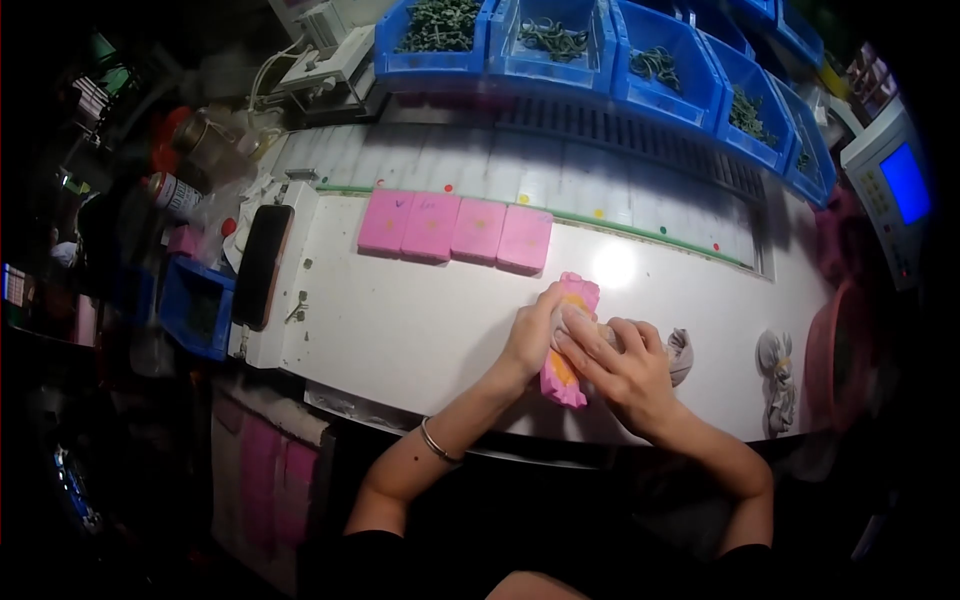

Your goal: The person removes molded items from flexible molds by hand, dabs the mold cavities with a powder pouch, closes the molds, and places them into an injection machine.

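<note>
A pink block [565,392] with wavy edges and a yellow-orange middle stands tilted over the white worktop. My left hand [530,338] grips it along its left side, the thumb near the top. My right hand [628,378] is closed around a pale grey cloth pouch [601,332], pressed against the face of the block. The fingers cover much of the block's middle. Just right of my right hand lies a grey cloth bundle [681,357], partly hidden behind it. Farther back, a row of several smooth pink blocks [478,230] lies side by side.
Blue bins [555,65] with small green pieces line the back. A phone [265,267] and a blue bin [197,308] are at left. At right are a tied grey cloth bundle [778,380], a pink basin [835,355] and a device with a blue screen [904,183].
</note>
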Motion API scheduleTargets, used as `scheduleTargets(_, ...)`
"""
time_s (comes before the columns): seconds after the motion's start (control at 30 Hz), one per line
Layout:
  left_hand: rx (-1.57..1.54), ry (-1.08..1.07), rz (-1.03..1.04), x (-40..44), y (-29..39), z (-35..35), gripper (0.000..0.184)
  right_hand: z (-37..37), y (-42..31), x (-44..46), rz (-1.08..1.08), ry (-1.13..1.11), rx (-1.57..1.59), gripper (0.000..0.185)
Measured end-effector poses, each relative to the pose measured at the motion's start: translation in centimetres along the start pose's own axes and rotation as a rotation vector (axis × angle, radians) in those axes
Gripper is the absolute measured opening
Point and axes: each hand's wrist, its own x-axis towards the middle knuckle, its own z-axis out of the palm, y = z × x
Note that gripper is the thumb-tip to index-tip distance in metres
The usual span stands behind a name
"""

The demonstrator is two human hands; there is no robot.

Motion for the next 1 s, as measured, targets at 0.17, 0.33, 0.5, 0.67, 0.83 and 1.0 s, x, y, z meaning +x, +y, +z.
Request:
scheduleTargets(0.17, 0.092, -0.001, 0.053, -0.4, 0.6, 0.3, 0.049, -0.1, -0.1, 0.0, 0.021, 0.074, 0.004, 0.042)
scheduleTargets(0.33, 0.241, 0.034, 0.175, 0.0, 0.0, 0.4, 0.048, -0.1, 0.1, -0.1, 0.072, 0.026, 0.058, 0.045)
scheduleTargets(0.5, 0.113, -0.028, 0.01, -1.7, 1.9, 1.7, 0.051, -0.2, 0.7, 0.1, 0.087, 0.002, 0.063, 0.048)
scheduleTargets(0.67, 0.005, -0.055, -0.015, -1.4, 1.8, 1.6, 0.051, -0.7, 0.9, 0.4, 0.181, 0.084, 0.148, 0.049)
scheduleTargets(0.83, 0.144, -0.016, 0.056, -1.9, 1.7, 2.1, 0.053, -0.5, 1.1, 0.2, 0.2, 0.042, 0.266, 0.056)
scheduleTargets(1.0, 0.265, 0.172, 0.558, -2.1, 2.2, 2.2, 0.057, -2.6, -0.2, -0.9, 0.382, 0.046, 0.569, 0.068)
